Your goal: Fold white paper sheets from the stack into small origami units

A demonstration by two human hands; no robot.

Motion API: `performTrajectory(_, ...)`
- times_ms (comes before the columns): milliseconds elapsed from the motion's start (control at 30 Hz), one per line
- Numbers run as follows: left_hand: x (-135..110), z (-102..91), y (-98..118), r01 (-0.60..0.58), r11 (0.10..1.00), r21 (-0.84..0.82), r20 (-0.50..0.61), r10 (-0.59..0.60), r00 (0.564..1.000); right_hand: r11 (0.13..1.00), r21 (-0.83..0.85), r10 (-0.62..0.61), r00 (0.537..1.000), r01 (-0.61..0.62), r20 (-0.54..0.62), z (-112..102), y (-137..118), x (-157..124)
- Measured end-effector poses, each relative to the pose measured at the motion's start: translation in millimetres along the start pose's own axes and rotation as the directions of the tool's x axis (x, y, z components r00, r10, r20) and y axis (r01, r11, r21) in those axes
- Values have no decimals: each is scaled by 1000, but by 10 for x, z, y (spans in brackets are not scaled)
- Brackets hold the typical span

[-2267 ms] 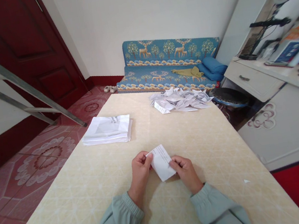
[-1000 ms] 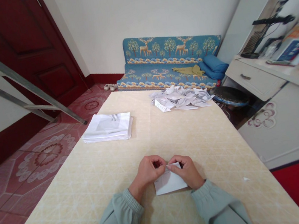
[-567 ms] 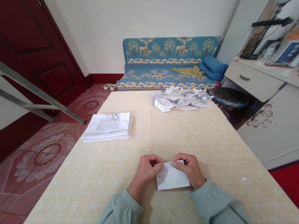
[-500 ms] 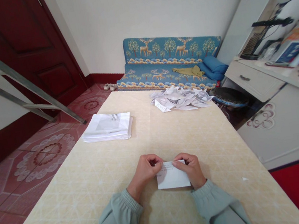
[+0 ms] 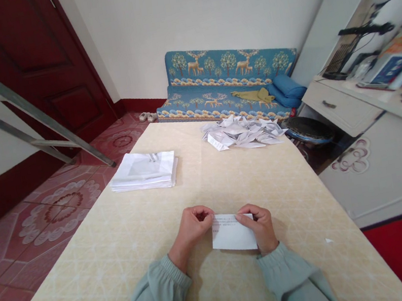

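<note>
From my head camera, low in the middle of the frame, my left hand (image 5: 194, 225) pinches the upper left edge of a small folded paper (image 5: 233, 233) while my right hand (image 5: 260, 223) pinches its upper right edge, the paper lying on the cream table (image 5: 124, 245) (printed lines run along its top). Toward the upper left lies a stack of white sheets (image 5: 144, 170); up at the top centre sits a heap of folded papers (image 5: 243, 132), well apart from my hands.
</note>
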State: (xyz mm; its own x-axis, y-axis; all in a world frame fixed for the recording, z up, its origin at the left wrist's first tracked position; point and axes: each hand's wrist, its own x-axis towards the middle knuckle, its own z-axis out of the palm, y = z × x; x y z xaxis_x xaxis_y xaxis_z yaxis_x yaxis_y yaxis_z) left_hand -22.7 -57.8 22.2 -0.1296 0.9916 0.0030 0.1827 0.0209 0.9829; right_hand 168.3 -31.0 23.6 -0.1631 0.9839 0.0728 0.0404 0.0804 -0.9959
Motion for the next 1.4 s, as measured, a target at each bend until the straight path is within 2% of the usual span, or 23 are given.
performTrajectory(233,-12,12,0,-17,998,55,3,17,1000,1000,20,-5,1000,5,-11,3,23,4)
performTrajectory(467,-16,9,-17,-164,968,190,-17,171,985,996,85,34,998,-30,-49,-17,44,2)
performTrajectory(533,5,-45,-34,-139,970,197,-100,161,982,984,167,88,989,-68,-115,-53,61,8)
performTrajectory(600,22,-99,-44,-56,991,118,-182,77,980,965,244,136,977,-92,-167,-79,76,18)
performTrajectory(633,26,-117,-42,-25,998,56,-187,36,982,961,259,146,975,-100,-166,-82,83,24)
performTrajectory(700,17,-125,-21,-9,998,-65,-144,0,990,966,233,139,983,-109,-116,-64,92,32)
performTrajectory(767,-4,-101,10,-33,990,-136,-76,22,997,978,178,124,991,-112,-56,-21,97,35)
performTrajectory(867,-33,-53,30,-54,991,-123,31,58,998,990,112,89,996,-89,-2,46,95,33)
performTrajectory(967,-39,-27,-2,-24,999,-47,93,29,995,998,36,46,997,-49,65,82,76,37)
performTrajectory(1133,-55,-11,-20,-71,997,-24,117,74,990,991,-112,-48,982,69,184,114,14,53)
performTrajectory(1267,-79,-22,10,-72,997,-30,136,76,988,984,-162,-48,983,78,178,130,-24,52)
performTrajectory(1400,-84,-61,16,-16,998,-60,80,21,997,983,-171,-38,986,66,165,129,-10,50)
